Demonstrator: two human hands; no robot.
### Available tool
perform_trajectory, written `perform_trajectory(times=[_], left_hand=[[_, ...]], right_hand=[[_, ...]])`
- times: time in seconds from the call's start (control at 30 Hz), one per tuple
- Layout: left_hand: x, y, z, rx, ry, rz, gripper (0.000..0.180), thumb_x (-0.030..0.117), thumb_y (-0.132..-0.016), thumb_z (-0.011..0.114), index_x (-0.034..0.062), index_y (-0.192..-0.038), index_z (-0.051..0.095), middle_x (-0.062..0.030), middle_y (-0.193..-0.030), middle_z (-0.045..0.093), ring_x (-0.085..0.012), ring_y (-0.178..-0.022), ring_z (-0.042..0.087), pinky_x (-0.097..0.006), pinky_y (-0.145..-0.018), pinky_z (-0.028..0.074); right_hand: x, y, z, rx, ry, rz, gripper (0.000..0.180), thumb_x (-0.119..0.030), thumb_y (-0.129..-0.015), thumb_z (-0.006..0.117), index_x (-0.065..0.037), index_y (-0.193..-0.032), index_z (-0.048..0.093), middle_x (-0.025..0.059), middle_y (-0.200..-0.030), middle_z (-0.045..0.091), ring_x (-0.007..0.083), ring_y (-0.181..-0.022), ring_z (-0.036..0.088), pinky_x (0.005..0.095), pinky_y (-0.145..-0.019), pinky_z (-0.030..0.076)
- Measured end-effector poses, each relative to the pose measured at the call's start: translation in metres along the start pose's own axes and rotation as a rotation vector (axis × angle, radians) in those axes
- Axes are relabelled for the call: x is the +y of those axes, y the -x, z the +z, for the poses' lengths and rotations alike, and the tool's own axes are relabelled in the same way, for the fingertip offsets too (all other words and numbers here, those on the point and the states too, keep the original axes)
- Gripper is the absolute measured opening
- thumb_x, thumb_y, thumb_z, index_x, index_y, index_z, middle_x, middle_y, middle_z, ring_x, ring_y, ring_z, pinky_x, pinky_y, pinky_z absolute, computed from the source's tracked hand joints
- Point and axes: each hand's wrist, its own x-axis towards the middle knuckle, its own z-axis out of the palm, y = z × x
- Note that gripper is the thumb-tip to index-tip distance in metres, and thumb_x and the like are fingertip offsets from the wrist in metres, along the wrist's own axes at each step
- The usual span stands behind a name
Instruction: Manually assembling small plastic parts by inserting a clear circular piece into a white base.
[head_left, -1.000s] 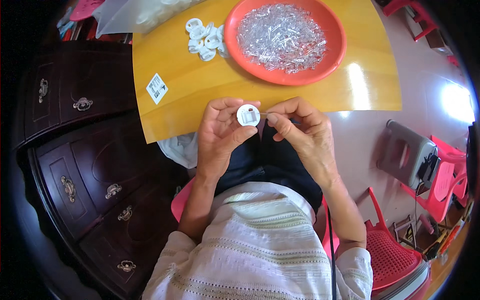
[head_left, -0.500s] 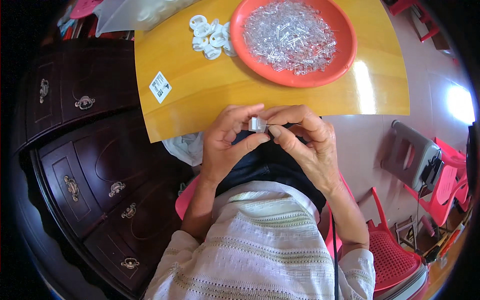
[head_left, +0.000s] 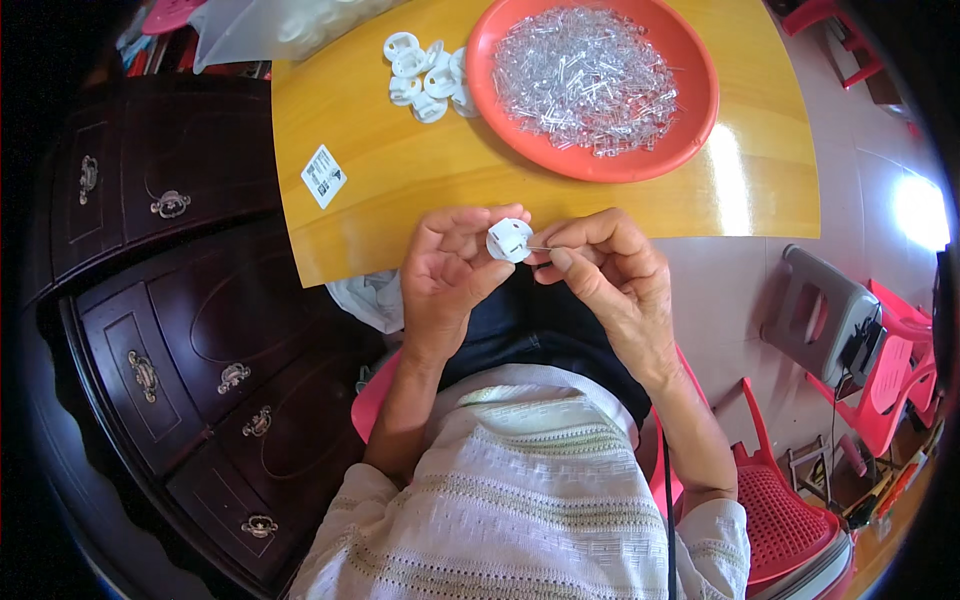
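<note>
My left hand (head_left: 452, 262) pinches a small round white plastic piece (head_left: 509, 240) at the table's near edge, its slotted, raised side showing. A thin, pin-like piece (head_left: 540, 248) sits between the thumb and forefinger of my right hand (head_left: 612, 270). Its far end meets the white piece; whether it enters a slot is too small to tell. On the table, several similar white plastic pieces (head_left: 430, 83) lie in a loose pile. Beside them a red-orange plate (head_left: 705, 110) holds a heap of small clear plastic pins (head_left: 585, 80).
The yellow table (head_left: 400, 190) bears a white printed label (head_left: 323, 177) on its left. A translucent bag (head_left: 270, 35) rests at the back left. Dark wooden drawers (head_left: 200, 290) stand to the left. A grey stool (head_left: 820, 315) and pink plastic chairs (head_left: 885, 390) are on the right.
The white piece has turned in my left hand, so its round, slotted face now shows. My right hand still pinches the thin piece against it.
</note>
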Motion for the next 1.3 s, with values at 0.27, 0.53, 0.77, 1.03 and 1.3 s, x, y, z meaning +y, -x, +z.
perform_trajectory(times=[0.27,0.53,0.77,1.03,1.3], left_hand=[[-0.010,0.004,0.000,-0.040,0.186,-0.023,0.039,-0.001,-0.092,0.055,0.0008,-0.131,0.050,-0.0222,-0.132,0.052,-0.0298,-0.122,0.054,-0.042,-0.105,0.041],[-0.004,0.003,0.007,-0.028,0.161,-0.096,0.039,0.014,-0.101,0.045,0.0033,-0.138,0.043,-0.0188,-0.129,0.053,-0.0255,-0.115,0.055,-0.039,-0.096,0.046],[-0.004,0.006,0.001,-0.117,0.166,-0.169,0.035,0.018,-0.103,0.043,0.0019,-0.133,0.046,-0.0106,-0.115,0.058,-0.0187,-0.101,0.058,-0.035,-0.085,0.049],[0.002,0.005,0.011,-0.049,0.001,-0.194,0.041,0.005,-0.095,0.054,-0.0003,-0.134,0.046,-0.0089,-0.114,0.058,-0.0138,-0.099,0.057,-0.027,-0.085,0.047],[-0.004,0.005,0.002,-0.109,0.181,-0.147,0.043,0.010,-0.096,0.055,-0.0019,-0.136,0.044,-0.0077,-0.113,0.060,-0.0124,-0.097,0.057,-0.026,-0.084,0.046]], right_hand=[[0.000,0.001,0.002,-0.007,0.011,0.016,0.009,0.000,-0.093,0.058,0.003,-0.102,0.056,0.0079,-0.100,0.064,0.0102,-0.092,0.063,0.0259,-0.086,0.052],[-0.005,0.003,0.003,-0.015,0.171,0.046,0.008,-0.002,-0.091,0.061,0.001,-0.098,0.059,0.0064,-0.097,0.065,0.0101,-0.087,0.063,0.0231,-0.072,0.052],[-0.006,0.000,0.003,-0.051,0.314,-0.184,0.007,-0.001,-0.089,0.063,0.000,-0.095,0.059,0.0079,-0.095,0.065,0.0107,-0.082,0.063,0.0228,-0.066,0.051],[-0.008,0.001,0.003,0.005,0.077,-0.039,0.005,0.000,-0.092,0.059,0.003,-0.095,0.057,0.0079,-0.095,0.064,0.0108,-0.082,0.063,0.0232,-0.073,0.052],[-0.010,0.003,0.005,0.010,0.075,-0.046,0.006,0.002,-0.092,0.059,0.005,-0.095,0.056,0.0105,-0.097,0.065,0.0119,-0.084,0.064,0.0247,-0.077,0.054]])
